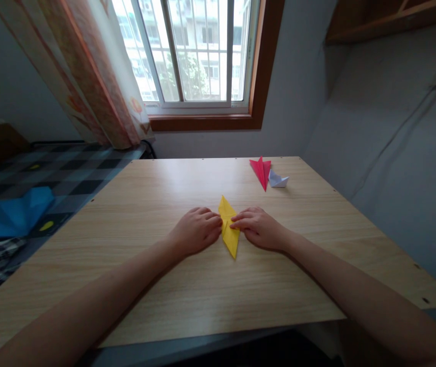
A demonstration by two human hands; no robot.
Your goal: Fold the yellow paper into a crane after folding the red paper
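Note:
A yellow folded paper (228, 235), a narrow diamond shape, lies flat on the wooden table (157, 285) in the middle. My left hand (196, 230) rests on its left side with curled fingertips pressing the paper's edge. My right hand (258, 227) comes from the right and its fingertips press the paper's middle. Both hands pin the paper to the table. Part of the paper's middle is hidden under the fingers.
A red folded paper (261, 170) and a small white folded paper (278, 180) lie at the table's far right. A bed with a checked cover (69, 171) and a blue folded thing (15, 213) stands left. A window and curtain are behind; a wall runs along the right.

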